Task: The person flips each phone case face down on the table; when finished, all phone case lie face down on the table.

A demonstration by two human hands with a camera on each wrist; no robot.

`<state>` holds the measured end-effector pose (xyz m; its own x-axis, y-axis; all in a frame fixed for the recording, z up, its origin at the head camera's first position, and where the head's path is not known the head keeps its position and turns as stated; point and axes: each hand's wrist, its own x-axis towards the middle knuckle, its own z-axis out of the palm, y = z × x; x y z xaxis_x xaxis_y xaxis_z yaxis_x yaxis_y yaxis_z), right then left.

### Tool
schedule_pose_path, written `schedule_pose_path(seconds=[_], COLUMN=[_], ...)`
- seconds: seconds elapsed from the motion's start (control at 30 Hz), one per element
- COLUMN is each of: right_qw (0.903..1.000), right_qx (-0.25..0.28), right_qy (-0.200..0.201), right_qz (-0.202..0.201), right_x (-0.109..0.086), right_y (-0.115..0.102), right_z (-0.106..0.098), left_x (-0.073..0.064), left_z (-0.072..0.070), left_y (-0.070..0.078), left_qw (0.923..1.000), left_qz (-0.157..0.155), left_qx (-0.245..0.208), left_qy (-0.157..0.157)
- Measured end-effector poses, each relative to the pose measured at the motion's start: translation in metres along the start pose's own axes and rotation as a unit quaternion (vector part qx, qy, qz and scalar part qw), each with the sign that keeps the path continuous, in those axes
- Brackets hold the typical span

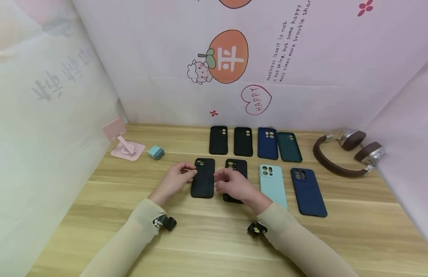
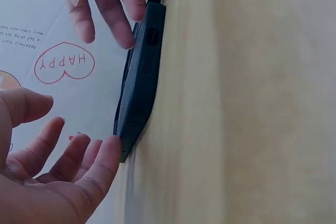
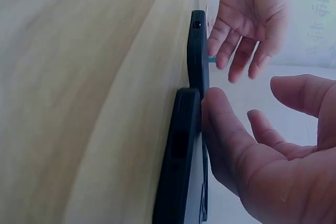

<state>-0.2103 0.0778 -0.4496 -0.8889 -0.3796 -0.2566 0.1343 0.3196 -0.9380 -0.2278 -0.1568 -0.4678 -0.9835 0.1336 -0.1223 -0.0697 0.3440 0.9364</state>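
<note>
A black phone case [image 1: 203,182] lies flat on the wooden table between the two hands. Along its left edge is my left hand [image 1: 175,179], fingers loosely extended; in the left wrist view one fingertip meets the corner of the case [image 2: 137,85], with the thumb held apart. My right hand [image 1: 236,185] hovers over a second black phone case [image 1: 243,167], partly covering it, its fingertips close to the first case's right edge. In the right wrist view the right hand [image 3: 278,161] has thumb and fingers spread, fingertips beside the two cases.
To the right lie a light teal case [image 1: 273,184] and a navy case [image 1: 308,194]. Behind are two black cases, a blue case [image 1: 267,146] and a dark green case [image 1: 290,148]. Brown headphones [image 1: 333,164] sit right; a charger [image 1: 154,152] and pink stand [image 1: 128,152] left.
</note>
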Motion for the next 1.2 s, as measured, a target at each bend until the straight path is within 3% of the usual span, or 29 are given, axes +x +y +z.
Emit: schedule_pose_path(seconds=[0.2,0.37,0.73,0.97,1.2], right_qw=[0.9998,0.9992,0.9945,0.9907,0.9851], right_qx=[0.02,0.021,0.031,0.018,-0.034], right_qy=[0.008,0.033,0.1,0.135,0.168], right_qz=[0.001,-0.002,-0.002,0.0,0.015], right_x=[-0.002,0.009,0.048,0.078,0.107], right_y=[0.005,0.005,-0.004,-0.018,-0.026], right_z=[-0.008,-0.015,-0.045,-0.06,-0.065], left_x=[0.008,0.017,0.063,0.088,0.106], left_z=[-0.002,-0.006,0.017,0.019,0.018], left_y=[0.005,0.008,0.03,0.036,0.032], left_qw=[0.9998,0.9994,0.9978,0.9974,0.9986], left_qz=[0.012,0.023,0.061,0.054,0.05], left_qx=[0.012,0.015,-0.018,-0.041,-0.011], left_qy=[-0.012,-0.021,-0.02,-0.025,-0.017])
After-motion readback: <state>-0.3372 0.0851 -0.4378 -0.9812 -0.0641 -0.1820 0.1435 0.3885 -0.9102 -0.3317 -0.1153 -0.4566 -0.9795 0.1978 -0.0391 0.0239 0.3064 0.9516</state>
